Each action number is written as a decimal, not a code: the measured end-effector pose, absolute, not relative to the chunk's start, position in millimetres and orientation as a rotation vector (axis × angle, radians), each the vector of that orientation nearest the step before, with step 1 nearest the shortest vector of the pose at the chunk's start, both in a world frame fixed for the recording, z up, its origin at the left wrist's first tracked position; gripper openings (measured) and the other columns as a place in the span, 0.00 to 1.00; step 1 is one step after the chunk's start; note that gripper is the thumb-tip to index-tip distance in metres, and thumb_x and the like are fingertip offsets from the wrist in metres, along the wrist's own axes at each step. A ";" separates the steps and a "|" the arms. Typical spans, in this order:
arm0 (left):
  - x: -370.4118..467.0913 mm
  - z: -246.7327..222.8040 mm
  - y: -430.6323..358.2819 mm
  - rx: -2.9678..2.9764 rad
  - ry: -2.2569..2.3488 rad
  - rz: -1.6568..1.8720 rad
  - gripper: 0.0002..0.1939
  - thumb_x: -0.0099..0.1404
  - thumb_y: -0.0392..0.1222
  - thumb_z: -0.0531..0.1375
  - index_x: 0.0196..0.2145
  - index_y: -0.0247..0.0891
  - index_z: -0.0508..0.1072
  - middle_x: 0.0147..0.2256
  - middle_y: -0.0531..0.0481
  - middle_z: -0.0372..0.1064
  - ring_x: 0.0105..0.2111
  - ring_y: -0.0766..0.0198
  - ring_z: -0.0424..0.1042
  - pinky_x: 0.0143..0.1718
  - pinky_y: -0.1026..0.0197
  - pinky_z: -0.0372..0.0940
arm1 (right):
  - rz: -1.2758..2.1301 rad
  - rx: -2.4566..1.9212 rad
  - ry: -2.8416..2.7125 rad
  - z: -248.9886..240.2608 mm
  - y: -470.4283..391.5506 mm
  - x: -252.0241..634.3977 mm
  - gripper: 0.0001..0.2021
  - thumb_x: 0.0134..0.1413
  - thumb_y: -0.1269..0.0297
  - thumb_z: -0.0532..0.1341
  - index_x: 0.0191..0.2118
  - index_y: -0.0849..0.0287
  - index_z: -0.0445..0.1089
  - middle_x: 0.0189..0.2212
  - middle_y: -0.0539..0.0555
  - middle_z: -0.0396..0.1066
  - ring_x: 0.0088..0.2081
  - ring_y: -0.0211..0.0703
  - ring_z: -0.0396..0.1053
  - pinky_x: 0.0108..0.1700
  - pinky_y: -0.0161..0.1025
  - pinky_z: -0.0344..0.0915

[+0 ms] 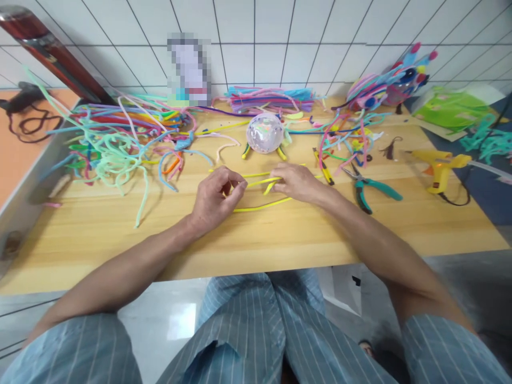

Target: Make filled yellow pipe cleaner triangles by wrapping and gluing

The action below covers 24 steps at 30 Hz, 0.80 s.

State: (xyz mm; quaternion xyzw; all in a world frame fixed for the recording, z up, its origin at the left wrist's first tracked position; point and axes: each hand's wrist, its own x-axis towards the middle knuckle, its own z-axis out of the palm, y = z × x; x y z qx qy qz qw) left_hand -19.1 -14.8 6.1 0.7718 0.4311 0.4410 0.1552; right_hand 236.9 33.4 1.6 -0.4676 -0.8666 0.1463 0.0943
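Observation:
Yellow pipe cleaners (262, 206) lie across the wooden table between my two hands. My left hand (219, 198) pinches the left end of one yellow strand, thumb and index finger together. On the other side, my right hand (295, 182) has its fingers closed on the yellow strands, and a short bent piece shows beside its fingertips. Just beyond the hands sits a clear, shiny ball (264, 132) with yellow-tipped pieces sticking out at its base.
Tangled pale green pipe cleaners (116, 160) lie at the left. Pink and blue bundles (270, 100) rest by the tiled wall. On the right are teal-handled pliers (363, 194), a yellow cutter (326, 169) and a yellow glue gun (440, 165).

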 end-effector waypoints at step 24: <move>-0.5 39.0 -42.8 2.597 0.808 1.434 0.19 0.72 0.39 0.65 0.58 0.44 0.70 0.56 0.40 0.69 0.36 0.66 0.73 0.36 0.62 0.74 | 0.634 -1.446 -2.035 69.8 2.2 229.7 0.16 0.58 0.58 0.65 0.23 0.57 0.63 0.21 0.44 0.57 0.28 0.36 0.56 0.33 0.38 0.47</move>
